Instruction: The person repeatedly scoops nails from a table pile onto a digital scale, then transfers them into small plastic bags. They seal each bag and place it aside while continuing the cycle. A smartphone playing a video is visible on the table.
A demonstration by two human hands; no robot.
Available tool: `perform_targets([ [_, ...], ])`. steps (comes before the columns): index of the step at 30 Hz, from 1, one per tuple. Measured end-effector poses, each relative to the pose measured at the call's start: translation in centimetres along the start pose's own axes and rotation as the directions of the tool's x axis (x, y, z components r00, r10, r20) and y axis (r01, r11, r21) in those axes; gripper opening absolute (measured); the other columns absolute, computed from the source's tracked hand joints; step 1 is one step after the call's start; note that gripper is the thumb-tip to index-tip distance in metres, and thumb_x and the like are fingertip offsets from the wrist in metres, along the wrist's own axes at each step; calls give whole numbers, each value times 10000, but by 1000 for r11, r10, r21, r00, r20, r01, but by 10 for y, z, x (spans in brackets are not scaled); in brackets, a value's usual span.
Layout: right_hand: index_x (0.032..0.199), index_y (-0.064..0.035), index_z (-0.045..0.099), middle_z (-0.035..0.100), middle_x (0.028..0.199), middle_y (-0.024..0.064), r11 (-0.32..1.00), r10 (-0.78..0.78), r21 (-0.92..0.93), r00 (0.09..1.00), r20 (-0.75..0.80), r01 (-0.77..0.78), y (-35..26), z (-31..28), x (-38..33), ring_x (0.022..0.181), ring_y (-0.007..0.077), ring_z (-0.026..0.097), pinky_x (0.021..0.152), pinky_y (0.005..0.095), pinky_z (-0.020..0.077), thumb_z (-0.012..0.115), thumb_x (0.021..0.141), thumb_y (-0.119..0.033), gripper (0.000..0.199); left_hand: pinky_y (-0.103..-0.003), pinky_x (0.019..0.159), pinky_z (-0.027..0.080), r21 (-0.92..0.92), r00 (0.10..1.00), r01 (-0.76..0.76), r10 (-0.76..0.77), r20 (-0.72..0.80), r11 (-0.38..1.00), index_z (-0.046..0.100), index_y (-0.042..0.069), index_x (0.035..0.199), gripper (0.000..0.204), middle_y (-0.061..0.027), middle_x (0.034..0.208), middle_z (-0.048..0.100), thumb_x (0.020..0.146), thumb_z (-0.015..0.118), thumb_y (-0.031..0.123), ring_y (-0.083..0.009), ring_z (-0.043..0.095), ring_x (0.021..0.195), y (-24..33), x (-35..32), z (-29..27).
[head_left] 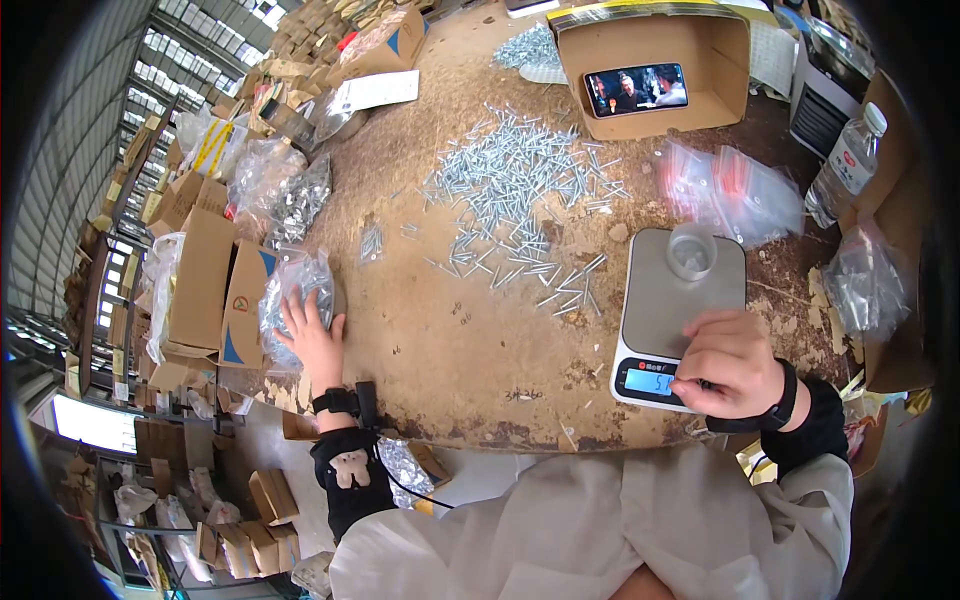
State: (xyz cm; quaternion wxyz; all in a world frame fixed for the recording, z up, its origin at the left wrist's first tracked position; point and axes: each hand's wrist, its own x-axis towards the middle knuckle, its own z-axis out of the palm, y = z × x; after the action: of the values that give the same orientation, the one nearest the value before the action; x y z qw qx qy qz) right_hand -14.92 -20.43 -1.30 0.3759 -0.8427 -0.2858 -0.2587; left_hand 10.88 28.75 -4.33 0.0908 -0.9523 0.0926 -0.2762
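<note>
Pressing curled right hand fingertips on rigid, light kitchen scale at table's near edge, resting open left hand on crinkly, slippery, heavy screw bag, best gripped underneath.

a packing workshop: loose screws, a scale, stacked cartons.
</note>
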Motion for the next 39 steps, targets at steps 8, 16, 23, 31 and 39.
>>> perform_targets([
  [8, 759, -86, 626, 603, 679, 40, 999, -31, -37, 998, 55, 33, -2, -1, 5, 592, 248, 603, 686, 368, 556, 746, 772, -131, 129, -696, 1109, 135, -186, 970, -194, 217, 111, 963, 425, 100, 1426, 772, -168, 1544, 318, 765, 760, 319, -391, 211, 1461, 44, 38, 24],
  [16, 731, -78, 623, 559, 611, 63, 996, 54, -75, 998, 33, -51, -2, -4, 5, 579, 273, 599, 621, 377, 521, 750, 746, -109, 132, -626, 1113, 243, -194, 821, 96, 32, 570, 976, 388, 93, 1474, 804, -176, 1564, 300, 899, 471, 649, -357, 314, 1426, 79, 65, 50],
  [23, 724, -70, 616, 564, 626, 58, 993, -5, -118, 996, 85, 15, -9, 0, 6, 578, 256, 598, 592, 372, 505, 744, 744, -106, 135, -566, 970, 414, 175, 580, 243, -288, 762, 954, 641, 30, 1246, 799, -182, 1442, 461, 853, 493, 709, -318, 523, 1267, 73, 53, 10],
  [31, 734, -75, 614, 553, 618, 64, 989, 14, -151, 998, 64, -4, -8, -3, 4, 575, 273, 582, 580, 380, 484, 744, 760, -122, 140, -469, 919, 497, -283, 942, -9, 103, 319, 959, 603, -29, 1214, 711, -250, 1275, 565, 820, 678, 558, -384, 596, 1118, 91, 57, 20],
  [39, 748, -88, 623, 583, 634, 62, 987, 21, -163, 999, 29, -16, -4, -5, 4, 590, 275, 608, 584, 382, 494, 745, 776, -132, 132, -453, 1001, 452, -619, 913, 88, 186, 363, 780, 478, -5, 1378, 964, -304, 1282, 544, 713, 733, 644, -427, 547, 1190, 183, 114, 40],
])
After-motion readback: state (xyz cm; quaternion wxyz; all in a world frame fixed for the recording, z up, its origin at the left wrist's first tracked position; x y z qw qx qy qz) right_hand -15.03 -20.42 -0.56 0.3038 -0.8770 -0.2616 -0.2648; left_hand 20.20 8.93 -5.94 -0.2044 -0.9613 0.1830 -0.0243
